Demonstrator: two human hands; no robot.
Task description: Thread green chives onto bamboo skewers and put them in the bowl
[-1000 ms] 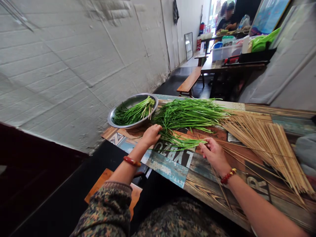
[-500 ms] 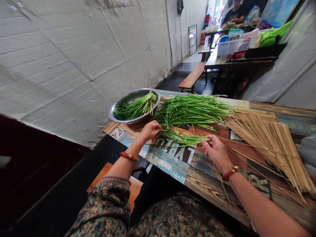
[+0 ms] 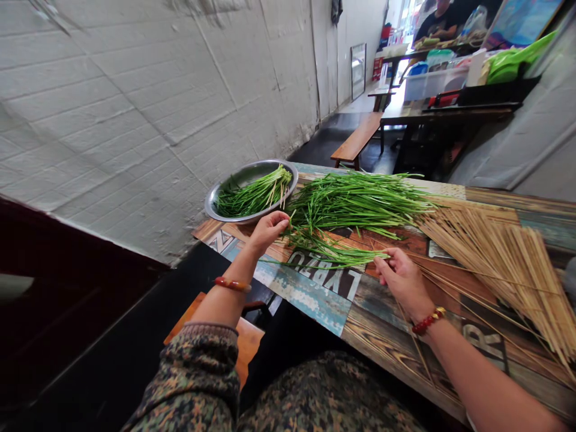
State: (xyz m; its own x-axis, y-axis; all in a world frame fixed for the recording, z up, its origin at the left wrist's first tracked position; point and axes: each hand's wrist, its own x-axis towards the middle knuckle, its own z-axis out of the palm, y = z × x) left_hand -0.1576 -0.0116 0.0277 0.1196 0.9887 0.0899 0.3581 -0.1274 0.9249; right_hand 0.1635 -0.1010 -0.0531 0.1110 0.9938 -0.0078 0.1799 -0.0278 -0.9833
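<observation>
A thin bundle of garlic chives [image 3: 346, 257] lies stretched over the wooden table, its pale stem ends pinched in the fingers of my right hand [image 3: 402, 277]. My left hand [image 3: 269, 233] is closed in a pinch by the bundle's leafy end, just in front of the metal bowl [image 3: 211, 211]; what its fingertips hold is too small to make out. Inside that bowl rest more chives [image 3: 252, 195], stems towards the right. Directly beyond my hands spreads a large loose pile of chives [image 3: 360, 198].
Many bamboo skewers [image 3: 504, 258] fan out on the table [image 3: 382, 324] to the right, a few lying loose near my right wrist. A white wall [image 3: 135, 90] runs along the left. Farther back are a bench [image 3: 360, 137], another table with a plastic bin [image 3: 427, 84], and a seated person [image 3: 436, 27].
My left hand has moved slightly away from the bundle, towards the bowl. My right hand keeps its hold on the stem ends. The whole view has shifted a little.
</observation>
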